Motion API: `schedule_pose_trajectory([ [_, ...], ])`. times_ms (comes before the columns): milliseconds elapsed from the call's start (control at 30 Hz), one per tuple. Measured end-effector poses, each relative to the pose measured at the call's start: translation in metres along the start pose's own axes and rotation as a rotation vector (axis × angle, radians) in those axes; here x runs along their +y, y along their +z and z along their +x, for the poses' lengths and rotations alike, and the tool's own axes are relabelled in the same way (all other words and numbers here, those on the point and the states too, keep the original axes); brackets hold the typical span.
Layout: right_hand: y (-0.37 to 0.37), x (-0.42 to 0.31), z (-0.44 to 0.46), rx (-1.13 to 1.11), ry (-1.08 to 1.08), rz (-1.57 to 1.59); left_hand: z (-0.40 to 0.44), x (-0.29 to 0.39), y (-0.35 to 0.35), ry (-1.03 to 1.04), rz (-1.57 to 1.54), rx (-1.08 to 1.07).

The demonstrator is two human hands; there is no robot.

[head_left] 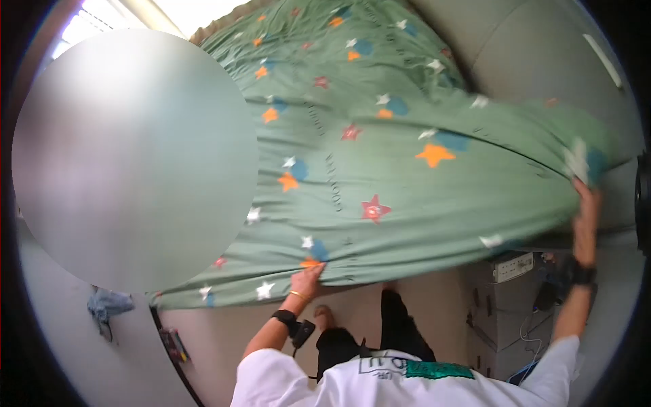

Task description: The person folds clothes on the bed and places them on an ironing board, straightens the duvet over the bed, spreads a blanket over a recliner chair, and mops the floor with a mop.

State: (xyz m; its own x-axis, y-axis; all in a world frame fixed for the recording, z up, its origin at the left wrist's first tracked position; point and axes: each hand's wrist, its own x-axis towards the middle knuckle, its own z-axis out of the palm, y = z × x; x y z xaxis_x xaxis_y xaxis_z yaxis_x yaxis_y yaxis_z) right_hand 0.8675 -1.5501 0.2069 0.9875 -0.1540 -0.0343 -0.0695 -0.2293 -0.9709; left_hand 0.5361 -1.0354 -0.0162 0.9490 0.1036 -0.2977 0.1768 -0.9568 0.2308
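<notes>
A green bedsheet [407, 183] printed with orange, white and red stars and blue dots spreads across the view, creased in long folds. My left hand [308, 281] has its fingers closed on the sheet's near edge, low in the middle. Far out to the right, my right hand [586, 198] grips the sheet close to its right end, which is raised and smeared by motion. Between my hands the near edge runs taut and slopes upward to the right. Whatever lies beneath the fabric is mostly hidden.
A grey padded headboard or wall panel [529, 51] rises at the upper right. At the lower right stands a grey drawer cabinet [488, 305] with a white power strip [513, 267] and cables. Blue cloth [108, 306] hangs at the left. A round blur hides much of the left side.
</notes>
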Motion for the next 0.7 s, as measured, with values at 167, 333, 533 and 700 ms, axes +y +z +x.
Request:
schedule_pose_trajectory([
  [167, -0.111, 0.180, -0.045, 0.419, 0.085, -0.112, -0.011, 0.024, 0.056, -0.147, 0.070, -0.105],
  [333, -0.033, 0.223, -0.064, 0.348, 0.442, -0.312, -0.004, 0.024, 0.095, -0.149, 0.184, -0.032],
  [533, -0.050, 0.253, -0.039, 0.306, 0.510, -0.870, -0.019, 0.043, 0.114, -0.140, -0.041, -0.117],
  [700, 0.061, 0.181, -0.094, 0.255, -0.121, -1.473, -0.038, 0.051, 0.095, -0.060, -0.154, 0.018],
])
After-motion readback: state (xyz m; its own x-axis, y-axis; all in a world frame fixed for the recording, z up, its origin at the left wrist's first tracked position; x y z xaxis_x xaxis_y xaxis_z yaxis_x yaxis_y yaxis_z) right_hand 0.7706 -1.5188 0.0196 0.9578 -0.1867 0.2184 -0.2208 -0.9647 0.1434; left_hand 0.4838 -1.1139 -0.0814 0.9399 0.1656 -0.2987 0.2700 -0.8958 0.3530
